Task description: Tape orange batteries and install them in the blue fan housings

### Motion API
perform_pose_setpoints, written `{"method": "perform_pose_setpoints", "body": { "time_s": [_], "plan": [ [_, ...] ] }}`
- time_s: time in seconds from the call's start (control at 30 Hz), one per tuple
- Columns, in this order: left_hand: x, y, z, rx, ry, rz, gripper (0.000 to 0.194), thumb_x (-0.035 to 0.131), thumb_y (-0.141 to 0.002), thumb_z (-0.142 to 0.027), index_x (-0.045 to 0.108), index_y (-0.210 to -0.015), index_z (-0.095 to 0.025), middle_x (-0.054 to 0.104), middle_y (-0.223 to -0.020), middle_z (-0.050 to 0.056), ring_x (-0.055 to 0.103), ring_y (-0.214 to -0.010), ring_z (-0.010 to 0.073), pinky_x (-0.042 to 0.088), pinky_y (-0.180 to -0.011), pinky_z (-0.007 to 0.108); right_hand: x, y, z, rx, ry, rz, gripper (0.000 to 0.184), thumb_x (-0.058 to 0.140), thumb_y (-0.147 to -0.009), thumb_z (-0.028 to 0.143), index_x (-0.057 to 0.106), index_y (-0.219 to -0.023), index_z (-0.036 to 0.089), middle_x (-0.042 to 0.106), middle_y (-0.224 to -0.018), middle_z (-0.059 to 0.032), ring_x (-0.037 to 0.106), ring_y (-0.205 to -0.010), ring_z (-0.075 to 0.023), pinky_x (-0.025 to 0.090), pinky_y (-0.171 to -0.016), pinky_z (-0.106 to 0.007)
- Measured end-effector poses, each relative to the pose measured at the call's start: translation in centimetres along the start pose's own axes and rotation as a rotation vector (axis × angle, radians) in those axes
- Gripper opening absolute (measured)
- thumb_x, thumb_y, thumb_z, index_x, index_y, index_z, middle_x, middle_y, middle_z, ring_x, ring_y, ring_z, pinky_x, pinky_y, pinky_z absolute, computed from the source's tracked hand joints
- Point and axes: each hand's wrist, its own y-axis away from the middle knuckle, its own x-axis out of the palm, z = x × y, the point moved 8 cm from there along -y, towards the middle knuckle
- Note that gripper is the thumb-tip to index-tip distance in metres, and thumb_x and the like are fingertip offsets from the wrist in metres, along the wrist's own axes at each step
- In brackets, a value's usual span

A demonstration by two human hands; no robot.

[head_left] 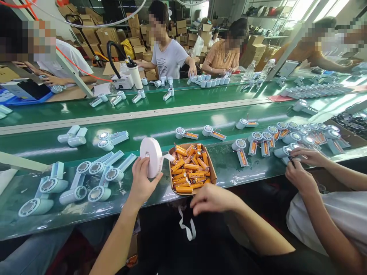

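My left hand (145, 181) grips a thick roll of white tape (151, 157) held upright above the table edge. A loose end of tape (168, 157) sticks out from the roll toward a cardboard box (214, 177). Orange-wrapped battery packs (190, 168) fill that box in a jumble. Just in front of the box, my right hand (213, 198) has its fingers curled in and pointing left. A curly white strip (187, 229) hangs below its fingertips against the dark clothing; whether the fingers hold it I cannot tell.
Light-blue fan-like housings (99, 193) cluster left of the box; others with orange packs inside (255, 143) lie to the right. At right, a co-worker's hands (304, 168) handle one housing. Across the green conveyor (143, 130), several people sit or stand working.
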Motion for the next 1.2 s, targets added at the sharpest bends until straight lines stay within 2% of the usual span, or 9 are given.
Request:
{"method": "perform_pose_setpoints", "body": {
  "time_s": [0.17, 0.27, 0.43, 0.6, 0.77, 0.87, 0.97, 1.13, 1.2],
  "plan": [
    [0.0, 1.7, -2.8, 0.123, 0.033, 0.01, 0.076, 0.074, -0.088, -0.024, 0.04, -0.156, -0.028, 0.057, -0.146, 0.015, 0.039, -0.152, 0.0417, 0.044, -0.122, 0.064, -6.5, -1.6, -3.7, 0.195, 0.109, -0.634, 0.036, 0.077, -0.091, 0.041, 0.079, -0.122, 0.022, 0.082, -0.103, -0.0072, 0.072, -0.082, -0.0204, 0.059, -0.077, -0.033],
    [-0.1, 2.0, -4.5, 0.193, 0.019, 0.051, 0.078, 0.067, -0.087, -0.012, 0.04, -0.159, -0.031, 0.059, -0.145, 0.013, 0.034, -0.154, 0.042, 0.04, -0.123, 0.065, -6.4, -2.5, -3.0, 0.059, 0.003, -0.718, 0.056, 0.083, -0.084, 0.041, 0.07, -0.136, 0.024, 0.081, -0.109, -0.0081, 0.074, -0.085, -0.0212, 0.06, -0.075, -0.034],
    [-0.6, 2.1, -4.2, 0.182, -0.011, 0.042, 0.077, 0.065, -0.085, -0.01, 0.046, -0.156, -0.031, 0.064, -0.141, 0.013, 0.038, -0.15, 0.042, 0.041, -0.122, 0.065, -4.9, -1.3, 0.8, -0.223, 0.025, -0.867, 0.016, 0.07, -0.097, 0.04, 0.08, -0.092, 0.028, 0.08, -0.084, -0.0059, 0.075, -0.077, -0.0237, 0.062, -0.077, -0.04],
    [-0.7, 2.2, -4.0, 0.188, -0.049, 0.004, 0.068, 0.068, -0.086, -0.011, 0.054, -0.149, -0.031, 0.068, -0.134, 0.012, 0.044, -0.145, 0.0414, 0.041, -0.12, 0.066, -4.3, -1.4, 1.3, -0.197, -0.072, -0.786, 0.037, 0.08, -0.09, 0.05, 0.076, -0.121, 0.028, 0.079, -0.081, -0.0015, 0.074, -0.071, -0.0206, 0.063, -0.073, -0.037],
    [-0.1, 2.1, -3.7, 0.105, -0.012, -0.01, 0.057, 0.074, -0.087, -0.02, 0.058, -0.142, -0.029, 0.068, -0.133, 0.012, 0.047, -0.143, 0.0403, 0.044, -0.12, 0.065, -3.6, -1.5, 1.9, -0.221, -0.112, -0.648, 0.032, 0.073, -0.096, 0.055, 0.082, -0.085, 0.026, 0.08, -0.078, -0.0053, 0.076, -0.072, -0.0224, 0.061, -0.071, -0.036],
    [0.2, 2.1, -1.2, -0.123, 0.087, -0.006, 0.064, 0.079, -0.084, -0.03, 0.056, -0.144, -0.028, 0.063, -0.138, 0.013, 0.052, -0.14, 0.038, 0.059, -0.108, 0.056, -0.4, -1.9, 2.4, -0.202, -0.193, -0.208, 0.031, 0.072, -0.097, 0.053, 0.085, -0.091, 0.026, 0.083, -0.083, -0.0053, 0.078, -0.075, -0.0216, 0.061, -0.073, -0.033],
    [0.7, 2.5, 0.4, -0.274, 0.224, 0.043, 0.068, 0.077, -0.084, -0.033, 0.053, -0.147, -0.028, 0.056, -0.145, 0.013, 0.054, -0.14, 0.035, 0.068, -0.089, 0.044, 2.3, -1.4, 0.8, -0.001, -0.255, 0.236, 0.046, 0.075, -0.094, 0.051, 0.077, -0.131, 0.025, 0.083, -0.083, -0.0021, 0.077, -0.07, -0.0194, 0.059, -0.069, -0.029],
    [1.5, 2.5, -1.5, -0.199, 0.242, 0.088, 0.066, 0.076, -0.083, -0.028, 0.054, -0.145, -0.027, 0.055, -0.148, 0.013, 0.048, -0.148, 0.035, 0.064, -0.101, 0.046, -6.7, -2.5, -3.7, 0.33, 0.254, -0.484, 0.043, 0.069, -0.098, 0.032, 0.068, -0.14, 0.021, 0.083, -0.108, -0.009, 0.077, -0.098, -0.024, 0.058, -0.09, -0.035],
    [1.9, 2.4, -3.0, -0.117, 0.206, 0.112, 0.064, 0.077, -0.083, -0.025, 0.055, -0.143, -0.027, 0.059, -0.145, 0.012, 0.048, -0.147, 0.0354, 0.058, -0.111, 0.052, -8.0, -3.3, -4.7, 0.429, 0.489, -0.518, 0.044, 0.074, -0.092, 0.021, 0.07, -0.136, 0.02, 0.081, -0.119, -0.0136, 0.074, -0.114, -0.0304, 0.054, -0.101, -0.04]
  ]
}}
